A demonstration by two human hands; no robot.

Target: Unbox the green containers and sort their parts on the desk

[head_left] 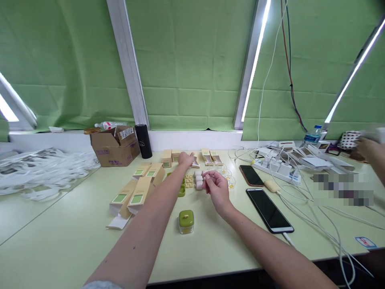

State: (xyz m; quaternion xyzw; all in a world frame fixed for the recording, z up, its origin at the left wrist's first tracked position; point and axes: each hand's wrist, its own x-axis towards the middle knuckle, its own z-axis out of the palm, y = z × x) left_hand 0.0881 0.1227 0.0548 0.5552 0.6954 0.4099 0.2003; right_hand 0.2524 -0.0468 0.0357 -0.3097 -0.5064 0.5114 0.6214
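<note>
My left hand point(185, 160) reaches to the back of the table, fingers curled beside an open small kraft box point(195, 161); its grip is too small to make out. My right hand point(217, 190) has thumb and fingers drawn together beside several pale pink-white cylinders point(199, 180); anything pinched there is unclear. Between the hands lie small yellowish blocks point(189, 181) in rows. Green lids point(181, 191) are partly behind my left forearm. Clear plastic cups point(231, 182) with yellow bits stand behind my right hand. Nearer me, a clear square jar with a green lid point(186, 220) stands upright.
Kraft boxes with green labels point(140, 192) lie left of my forearm. Two phones point(270, 210) point(251, 176), a power strip point(278, 168) and tangled cables occupy the right. A carton point(112, 148) and black bottle point(143, 141) stand behind. Another person's arm point(373, 150) enters at right.
</note>
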